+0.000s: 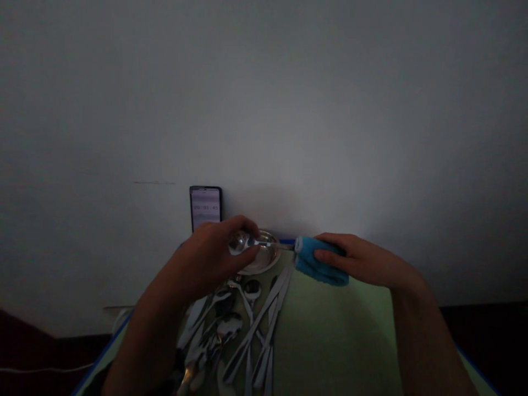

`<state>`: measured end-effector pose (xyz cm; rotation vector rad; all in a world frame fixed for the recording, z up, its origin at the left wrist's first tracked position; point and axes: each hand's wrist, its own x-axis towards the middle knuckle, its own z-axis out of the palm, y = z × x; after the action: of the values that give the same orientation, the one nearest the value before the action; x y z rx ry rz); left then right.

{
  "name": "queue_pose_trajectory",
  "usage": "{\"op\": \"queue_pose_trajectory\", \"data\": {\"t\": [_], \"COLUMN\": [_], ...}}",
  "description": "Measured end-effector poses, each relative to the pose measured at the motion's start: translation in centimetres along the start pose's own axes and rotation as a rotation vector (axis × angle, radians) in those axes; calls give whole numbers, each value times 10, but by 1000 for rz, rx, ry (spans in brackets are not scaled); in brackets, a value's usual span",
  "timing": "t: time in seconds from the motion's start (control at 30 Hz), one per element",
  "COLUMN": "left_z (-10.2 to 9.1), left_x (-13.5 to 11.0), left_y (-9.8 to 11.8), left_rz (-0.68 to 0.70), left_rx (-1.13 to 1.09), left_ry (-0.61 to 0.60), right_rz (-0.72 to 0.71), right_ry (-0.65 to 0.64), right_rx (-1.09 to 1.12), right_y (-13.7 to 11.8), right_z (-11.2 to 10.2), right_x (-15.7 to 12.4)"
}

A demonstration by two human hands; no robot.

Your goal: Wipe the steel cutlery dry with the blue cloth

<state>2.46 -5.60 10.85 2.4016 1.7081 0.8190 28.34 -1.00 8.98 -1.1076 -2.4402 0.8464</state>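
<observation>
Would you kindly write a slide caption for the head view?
Left hand holding a spoon, right hand holding a blue cloth at its handle, cutlery lying nearby.

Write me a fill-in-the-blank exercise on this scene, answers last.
1. The left hand holds a ____ whose handle runs to the folded cloth.
2. The cloth in the right hand is coloured ____.
3. The phone stands upright against the ____.
4. The tabletop under the cutlery is ____.

Missing words: spoon; blue; wall; green.
</observation>
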Motion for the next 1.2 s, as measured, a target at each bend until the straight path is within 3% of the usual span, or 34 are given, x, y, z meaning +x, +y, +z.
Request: {"op": "queue_pose_trajectory", "data": {"t": [0.1,0.33,0.5,0.63,0.8,0.9,1.1,1.2], "left_z": [5,21,18,7,2,4,2,2], "left_x": [2,5,3,-1,-3,-1,0,1], "left_y": [7,20,20,12,4,8,15,14], "left_rz": [50,148,134,83,12,25,1,-16], "left_rx": [-41,-10,8,-58,-9,24,23,32], "left_ry": [-24,-93,-135,-99,4,-3,16,12], "right_rz": [15,-55,-83,-62,-34,-14,-112,-118], "right_ry": [-58,-59,-81,-97,35,47,19,37], "right_rx": [0,17,32,95,84,61,164,74], "right_y": [-1,-20,-18,-4,12,6,-18,-23], "right_z": [0,7,7,-1,-6,-4,-5,0], "right_x": [-1,2,4,-2,-8,-8,-5,-5]}}
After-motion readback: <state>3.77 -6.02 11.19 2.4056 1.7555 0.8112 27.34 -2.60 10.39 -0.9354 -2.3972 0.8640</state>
